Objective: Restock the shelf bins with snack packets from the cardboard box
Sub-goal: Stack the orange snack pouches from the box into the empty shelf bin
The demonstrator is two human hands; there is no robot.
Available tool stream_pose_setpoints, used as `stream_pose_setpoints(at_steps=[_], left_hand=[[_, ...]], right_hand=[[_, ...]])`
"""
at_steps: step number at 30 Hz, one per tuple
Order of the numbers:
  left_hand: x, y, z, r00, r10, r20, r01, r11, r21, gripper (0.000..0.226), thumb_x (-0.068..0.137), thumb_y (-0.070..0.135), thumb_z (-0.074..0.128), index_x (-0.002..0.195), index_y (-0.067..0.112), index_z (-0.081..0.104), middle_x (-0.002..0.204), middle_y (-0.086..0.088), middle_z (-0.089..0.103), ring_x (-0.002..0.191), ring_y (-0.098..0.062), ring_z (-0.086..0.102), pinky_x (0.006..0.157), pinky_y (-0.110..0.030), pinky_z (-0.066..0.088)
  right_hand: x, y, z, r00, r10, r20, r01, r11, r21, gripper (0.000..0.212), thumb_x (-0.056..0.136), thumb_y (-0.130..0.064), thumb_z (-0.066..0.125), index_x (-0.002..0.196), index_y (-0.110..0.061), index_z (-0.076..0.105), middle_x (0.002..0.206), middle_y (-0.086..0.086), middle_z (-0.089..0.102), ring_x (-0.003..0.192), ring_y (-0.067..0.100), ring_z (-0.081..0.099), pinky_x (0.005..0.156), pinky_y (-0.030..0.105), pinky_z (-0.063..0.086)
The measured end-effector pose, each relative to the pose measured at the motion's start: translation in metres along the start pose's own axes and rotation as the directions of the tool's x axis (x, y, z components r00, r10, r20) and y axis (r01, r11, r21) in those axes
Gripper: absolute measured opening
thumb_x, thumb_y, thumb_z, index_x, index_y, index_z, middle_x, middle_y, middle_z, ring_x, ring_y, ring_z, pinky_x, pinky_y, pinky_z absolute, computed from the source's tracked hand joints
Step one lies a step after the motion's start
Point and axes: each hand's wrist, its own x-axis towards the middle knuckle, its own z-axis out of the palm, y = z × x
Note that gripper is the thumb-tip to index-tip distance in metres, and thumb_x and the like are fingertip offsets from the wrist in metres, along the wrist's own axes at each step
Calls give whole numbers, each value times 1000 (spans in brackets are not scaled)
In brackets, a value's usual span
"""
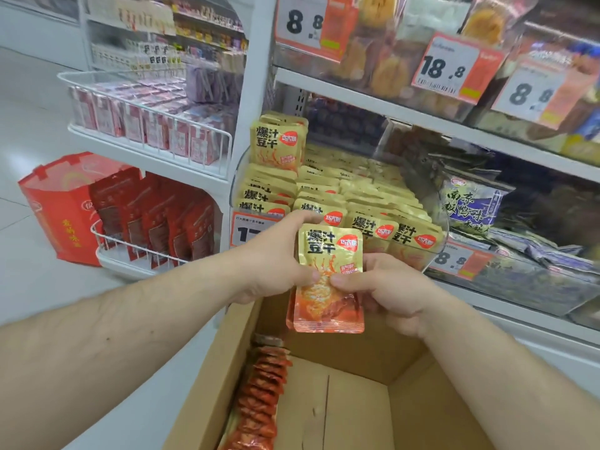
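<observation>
I hold a small stack of gold and orange snack packets (328, 271) upright above the open cardboard box (415, 401). My left hand (276, 254) grips the stack's left edge, thumb on the front. My right hand (380, 287) pinches its right side, thumb across the front. Just behind stands the clear shelf bin (436, 206), filled with rows of the same gold packets (367, 196). A further stack of them (279, 141) stands upright at the bin's back left. A row of orange packets (263, 391) lies along the box's left wall.
A neighbouring bin with dark blue and grey packets (477, 203) is on the right, price tags (451, 68) on the shelf above. White wire racks of red packs (152, 131) stand to the left, with a red carton (55, 206) on the floor.
</observation>
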Motion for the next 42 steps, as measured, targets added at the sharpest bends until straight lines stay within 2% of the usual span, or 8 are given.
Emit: stream_pose_setpoints(at_steps=[4,6,10,13,16,22,26,42], left_hand=[[5,21,-12,991,132,-34,-130,990,44,88,81,1,76,144,40,29,128,6,59,108,-14,67,88,-43,59],[5,33,-24,958,268,-103,-228,928,296,90,79,16,79,148,39,26,129,15,52,113,-7,59,96,-37,54],[13,31,-52,863,498,-88,-73,296,952,91,68,61,56,150,31,31,144,9,37,134,-15,33,111,-36,25],[29,20,-59,909,402,-112,59,140,988,102,69,76,49,154,30,17,159,3,21,147,-19,13,115,-44,6],[39,12,-59,938,325,-124,94,106,990,111,71,82,48,157,27,3,161,1,14,151,-22,5,120,-55,-2],[41,-3,-62,878,467,-102,53,116,992,102,66,70,60,151,23,28,143,2,37,140,-23,28,115,-48,10],[42,-19,-64,814,571,-104,25,144,989,96,54,67,69,134,17,53,123,-1,56,123,-27,51,108,-46,20],[42,-20,-63,804,580,-131,18,197,980,95,55,66,72,134,16,53,124,-2,56,120,-26,49,108,-45,22]], right_hand=[[4,-24,-10,995,-99,-29,99,995,23,24,88,-5,65,112,-8,67,105,11,75,100,29,71,96,49,51],[8,-39,-19,977,-167,-131,180,980,89,25,87,-3,65,112,-6,67,104,14,74,98,33,71,90,52,54],[17,-68,-34,866,-328,-378,351,936,-10,19,86,-8,70,104,-15,70,97,3,77,83,16,73,69,36,55],[24,-82,-36,789,-450,-418,436,890,-137,14,86,-10,72,93,-22,71,88,-8,77,69,0,70,57,18,47],[35,-93,-30,738,-525,-423,496,848,-187,18,86,-7,72,90,-24,70,82,-15,75,71,-5,69,54,8,47],[60,-111,-15,694,-586,-419,527,809,-259,22,84,-4,74,89,-25,70,89,-11,75,86,4,70,77,23,51],[74,-116,-8,700,-598,-391,522,802,-291,22,84,-6,74,92,-26,70,92,-11,74,86,5,69,76,24,51],[120,-122,29,801,-525,-288,398,826,-399,22,82,-16,77,102,-25,70,95,-8,74,93,14,70,87,41,57]])
